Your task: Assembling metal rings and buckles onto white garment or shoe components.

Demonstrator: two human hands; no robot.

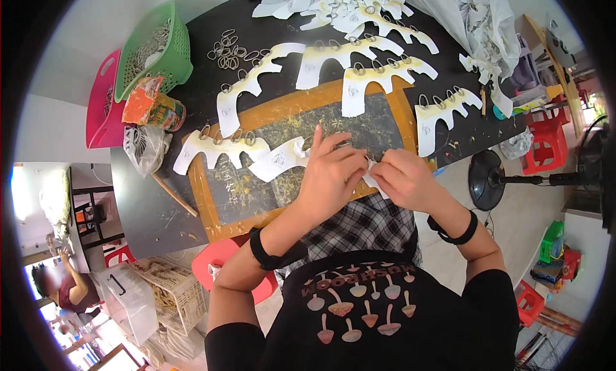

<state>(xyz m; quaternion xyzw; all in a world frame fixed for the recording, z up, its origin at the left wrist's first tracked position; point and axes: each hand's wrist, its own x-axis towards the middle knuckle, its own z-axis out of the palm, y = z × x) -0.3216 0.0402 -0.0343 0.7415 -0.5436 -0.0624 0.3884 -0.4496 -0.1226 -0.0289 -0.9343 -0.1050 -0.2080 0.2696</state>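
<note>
Both hands work on one white cut-out piece [277, 167], fabric or paper, over the dark work mat. My left hand [332, 177] is closed on it, thumb and a finger pinching near its middle, with another finger raised. My right hand [405, 178] pinches its right end, close beside the left fingertips. The fingers hide most of that part, so I cannot tell whether a ring is in them. Around the hands lie similar white pieces with yellowed edges and metal rings along their tabs: one [204, 154] at left, one [351, 94] beyond the hands, one [428, 126] at right.
Loose metal rings [226, 55] lie at the far left, near a green basket [181, 42], a pink basket [97, 130] and an orange-labelled tin [168, 114]. White pieces [321, 7] are heaped at the back beside a plastic bag [497, 25]. A stick [174, 194] lies at left; a black fan [486, 178] stands right.
</note>
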